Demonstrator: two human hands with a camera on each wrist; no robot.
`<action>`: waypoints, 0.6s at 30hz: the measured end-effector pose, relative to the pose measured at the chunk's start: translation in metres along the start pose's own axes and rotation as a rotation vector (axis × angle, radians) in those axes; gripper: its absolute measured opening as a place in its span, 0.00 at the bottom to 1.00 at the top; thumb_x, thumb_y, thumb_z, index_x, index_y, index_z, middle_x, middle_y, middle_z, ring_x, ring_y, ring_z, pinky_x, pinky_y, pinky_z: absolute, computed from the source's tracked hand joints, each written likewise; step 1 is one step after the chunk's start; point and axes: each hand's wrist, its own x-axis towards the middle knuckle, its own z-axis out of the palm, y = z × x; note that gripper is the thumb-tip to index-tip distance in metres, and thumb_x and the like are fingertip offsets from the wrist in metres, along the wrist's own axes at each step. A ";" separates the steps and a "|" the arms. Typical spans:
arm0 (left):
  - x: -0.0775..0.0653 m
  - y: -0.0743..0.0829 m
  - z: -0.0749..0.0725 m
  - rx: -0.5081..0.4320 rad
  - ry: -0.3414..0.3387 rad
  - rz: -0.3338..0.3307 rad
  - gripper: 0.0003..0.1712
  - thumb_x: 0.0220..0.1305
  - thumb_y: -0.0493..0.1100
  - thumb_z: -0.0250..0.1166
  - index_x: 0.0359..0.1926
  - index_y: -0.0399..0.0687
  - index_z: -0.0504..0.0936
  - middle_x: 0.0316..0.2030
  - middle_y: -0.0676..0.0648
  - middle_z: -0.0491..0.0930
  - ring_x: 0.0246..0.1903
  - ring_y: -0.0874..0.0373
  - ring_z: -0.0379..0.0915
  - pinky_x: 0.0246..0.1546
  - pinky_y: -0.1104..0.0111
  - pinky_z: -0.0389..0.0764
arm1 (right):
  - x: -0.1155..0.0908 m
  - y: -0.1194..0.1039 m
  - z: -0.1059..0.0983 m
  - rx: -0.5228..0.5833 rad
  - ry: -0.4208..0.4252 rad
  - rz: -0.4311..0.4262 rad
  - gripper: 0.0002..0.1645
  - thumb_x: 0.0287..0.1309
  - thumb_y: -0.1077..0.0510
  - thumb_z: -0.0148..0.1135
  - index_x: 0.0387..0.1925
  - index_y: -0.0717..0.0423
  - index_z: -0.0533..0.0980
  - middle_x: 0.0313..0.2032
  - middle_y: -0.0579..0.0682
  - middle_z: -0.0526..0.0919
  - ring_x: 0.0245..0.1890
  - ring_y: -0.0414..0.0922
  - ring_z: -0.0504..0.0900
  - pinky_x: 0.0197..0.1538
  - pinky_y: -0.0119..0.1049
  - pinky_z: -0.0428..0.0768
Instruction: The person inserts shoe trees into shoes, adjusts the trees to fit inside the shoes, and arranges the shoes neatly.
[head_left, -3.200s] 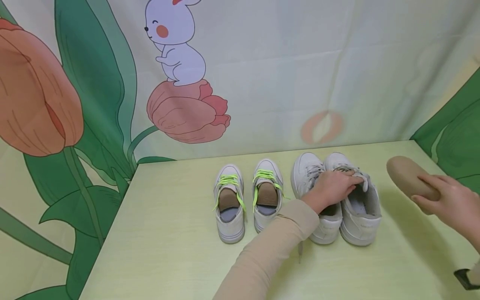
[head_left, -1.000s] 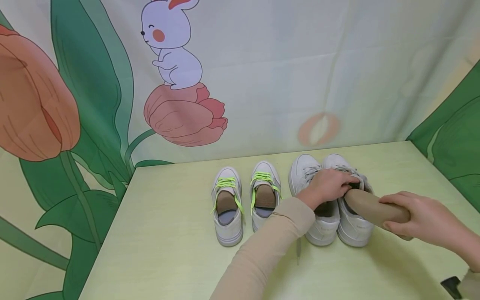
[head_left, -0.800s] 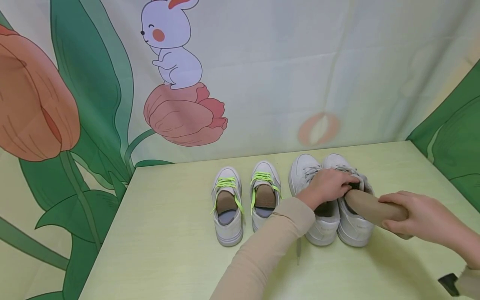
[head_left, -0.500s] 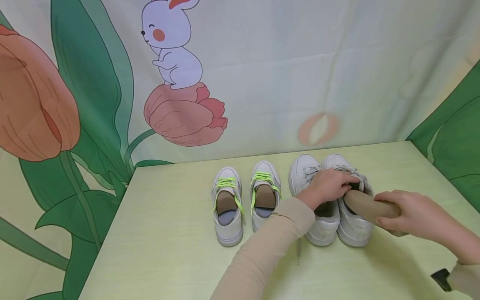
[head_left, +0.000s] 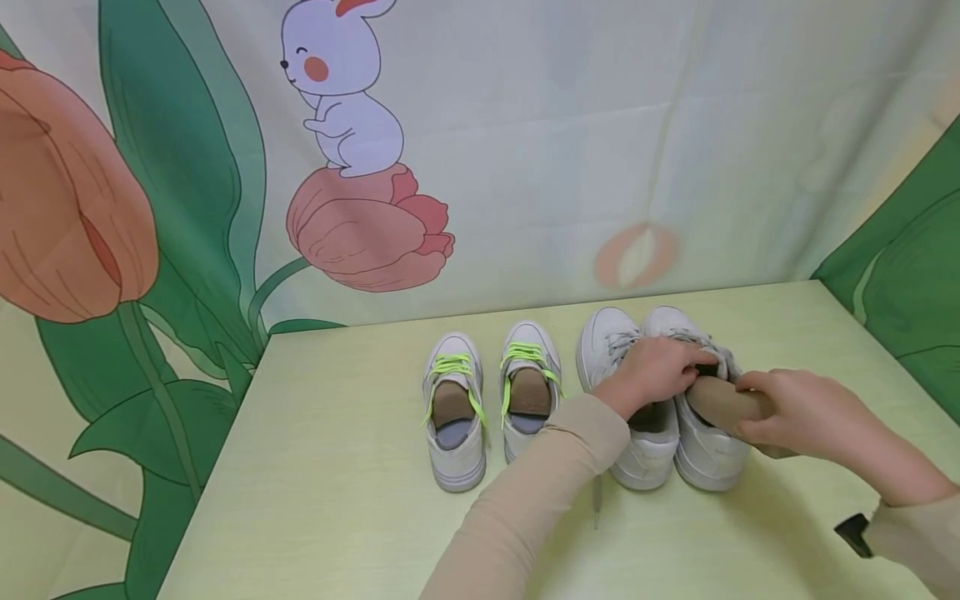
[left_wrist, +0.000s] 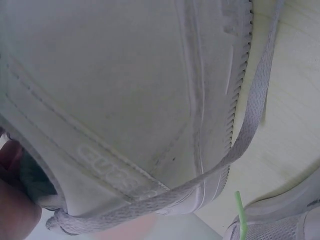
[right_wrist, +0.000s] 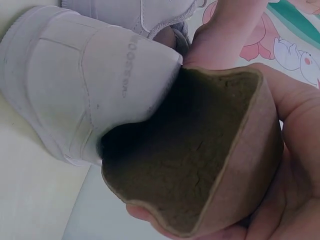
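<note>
My right hand [head_left: 810,412] grips a hollow brown moulded shoe insert [head_left: 723,404] by its rear end. The insert's rounded front points into the opening of the right-hand large white sneaker [head_left: 708,462]. Its open, hollow back [right_wrist: 185,155] faces the right wrist camera, close behind the sneaker's heel [right_wrist: 100,80]. My left hand [head_left: 656,367] reaches across the other large white sneaker [head_left: 645,467] and pinches the tongue of the right-hand one. In the left wrist view, the side of that other sneaker [left_wrist: 125,85] with a loose grey lace [left_wrist: 255,100] fills most of the picture.
To the left stand two smaller white sneakers, one [head_left: 459,462] beside the other [head_left: 531,333], with lime-green laces and brown inserts inside. A lace end [head_left: 597,504] trails on the pale green tabletop [head_left: 337,467]. A printed curtain [head_left: 525,167] hangs behind.
My right hand has brought the insert leftward from beside the sneakers to the opening, and over the last second has pushed it farther in. My left hand has stayed at the tongue.
</note>
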 end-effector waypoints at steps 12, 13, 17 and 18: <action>-0.001 -0.001 0.002 -0.003 0.020 0.009 0.20 0.63 0.45 0.50 0.54 0.70 0.72 0.52 0.66 0.72 0.42 0.65 0.75 0.33 0.75 0.73 | -0.011 -0.001 0.010 0.122 0.009 0.087 0.44 0.43 0.35 0.60 0.54 0.63 0.67 0.47 0.65 0.76 0.42 0.59 0.77 0.33 0.49 0.73; -0.001 -0.001 0.002 -0.001 0.022 0.009 0.20 0.63 0.45 0.50 0.54 0.70 0.72 0.52 0.66 0.72 0.42 0.66 0.75 0.32 0.75 0.73 | -0.013 0.000 0.012 0.150 0.021 0.089 0.45 0.44 0.35 0.60 0.55 0.62 0.66 0.47 0.65 0.75 0.43 0.60 0.76 0.35 0.50 0.73; -0.001 0.000 0.002 0.010 0.028 0.006 0.20 0.64 0.45 0.49 0.54 0.71 0.72 0.53 0.66 0.71 0.42 0.66 0.75 0.30 0.76 0.73 | -0.020 0.006 0.019 0.275 0.061 0.053 0.42 0.45 0.39 0.61 0.56 0.61 0.65 0.50 0.65 0.73 0.47 0.60 0.73 0.40 0.49 0.72; -0.002 0.000 0.001 0.012 0.028 0.005 0.20 0.64 0.45 0.49 0.54 0.71 0.71 0.53 0.67 0.71 0.42 0.66 0.75 0.30 0.76 0.73 | -0.021 0.008 0.021 0.308 0.065 0.033 0.41 0.45 0.41 0.63 0.56 0.60 0.65 0.51 0.64 0.72 0.48 0.59 0.72 0.41 0.47 0.73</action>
